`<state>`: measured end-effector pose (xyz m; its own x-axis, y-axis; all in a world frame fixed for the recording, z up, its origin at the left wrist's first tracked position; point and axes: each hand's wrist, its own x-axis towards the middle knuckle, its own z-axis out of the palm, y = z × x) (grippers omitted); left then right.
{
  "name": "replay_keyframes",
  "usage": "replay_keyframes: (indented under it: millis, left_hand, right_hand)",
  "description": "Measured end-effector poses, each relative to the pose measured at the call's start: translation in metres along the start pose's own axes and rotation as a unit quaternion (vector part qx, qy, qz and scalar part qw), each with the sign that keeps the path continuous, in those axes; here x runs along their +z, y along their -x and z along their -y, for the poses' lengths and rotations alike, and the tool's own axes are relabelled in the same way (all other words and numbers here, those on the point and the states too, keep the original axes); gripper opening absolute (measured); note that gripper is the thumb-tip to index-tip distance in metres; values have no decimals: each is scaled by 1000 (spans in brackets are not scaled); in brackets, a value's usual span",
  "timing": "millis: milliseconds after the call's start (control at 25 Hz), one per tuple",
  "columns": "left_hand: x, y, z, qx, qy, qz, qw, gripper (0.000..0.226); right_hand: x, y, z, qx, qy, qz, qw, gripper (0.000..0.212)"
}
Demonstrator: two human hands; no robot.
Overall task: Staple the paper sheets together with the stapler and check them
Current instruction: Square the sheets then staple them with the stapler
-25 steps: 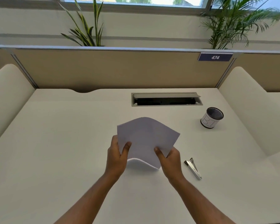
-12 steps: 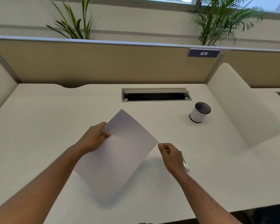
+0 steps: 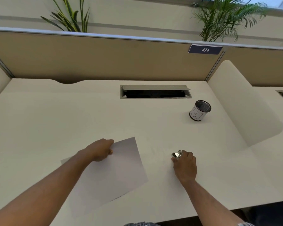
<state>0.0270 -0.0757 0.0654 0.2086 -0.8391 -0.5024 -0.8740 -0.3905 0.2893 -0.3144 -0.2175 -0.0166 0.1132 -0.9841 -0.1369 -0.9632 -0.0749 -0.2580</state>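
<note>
White paper sheets (image 3: pixel 121 170) lie flat on the desk (image 3: pixel 39 121), turned at an angle, partly hidden under my left forearm. My left hand (image 3: pixel 100 150) pinches their far left edge near the top corner. To the right, my right hand (image 3: pixel 185 165) is closed around a small silver stapler (image 3: pixel 177 154), whose metal front end sticks out past my fingers. The stapler is a hand's width to the right of the sheets and apart from them.
A black mesh pen cup (image 3: pixel 199 110) with a white label stands at the back right. An open cable slot (image 3: pixel 155 92) is set into the desk behind. A beige partition (image 3: pixel 104 59) and curved side dividers (image 3: pixel 245 108) bound the desk.
My right hand let go of the sheets, moved right and closed on the stapler. My left hand brought the sheets down flat on the desk, to the left.
</note>
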Motion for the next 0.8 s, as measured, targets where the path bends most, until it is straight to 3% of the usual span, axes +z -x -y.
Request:
replay_keyframes:
  millis: [240,440,640,800]
  left_hand:
    - [16,-1,-12,10,-6,27,1000,8]
    - [18,-5,-24,23,-23,16,999,10]
    - [18,-7,-28,29,-44,-6,999,12]
    - [19,-6,-29,31,-51,-15,998,11]
  right_hand:
    - [-2,2,12,-55,-77,57,994,35]
    - [-17,22,40,-170,-244,183,937,28]
    - [-40,26,68,-272,-202,238,910,32]
    - [-53,23,77,-338,-131,187,913,44]
